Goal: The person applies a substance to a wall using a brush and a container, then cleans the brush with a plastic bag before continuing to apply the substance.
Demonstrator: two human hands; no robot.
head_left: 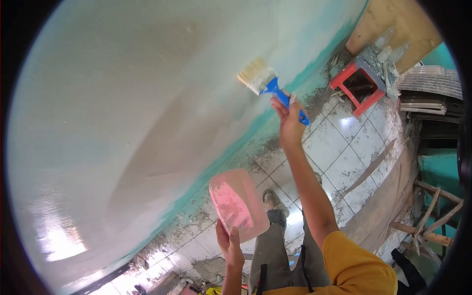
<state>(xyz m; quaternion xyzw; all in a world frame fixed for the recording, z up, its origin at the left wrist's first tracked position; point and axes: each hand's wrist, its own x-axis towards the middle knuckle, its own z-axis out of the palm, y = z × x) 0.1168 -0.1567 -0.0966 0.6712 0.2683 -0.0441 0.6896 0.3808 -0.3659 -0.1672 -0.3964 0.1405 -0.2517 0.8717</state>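
Observation:
My right hand [289, 117] is closed around the blue handle of a wide paintbrush [268, 84]. Its pale bristles point up and left, overlapping the wall [162, 98] in this view. White smears mark the brush's ferrule and handle. Lower down, my left hand [230, 245] grips the near edge of a pink plastic tub [241, 204], thumb over the rim. A pale pink layer lines part of the tub's inside. The wall is coated whitish grey, with a teal strip along its foot.
A red and grey stool [361, 105] with plastic bottles [386, 38] on it stands by the wall at upper right. Dirty white floor tiles [339, 147] lie below. Stacked grey panels [430, 93] and a wooden frame [432, 231] are at the right. Debris lies along the wall's foot.

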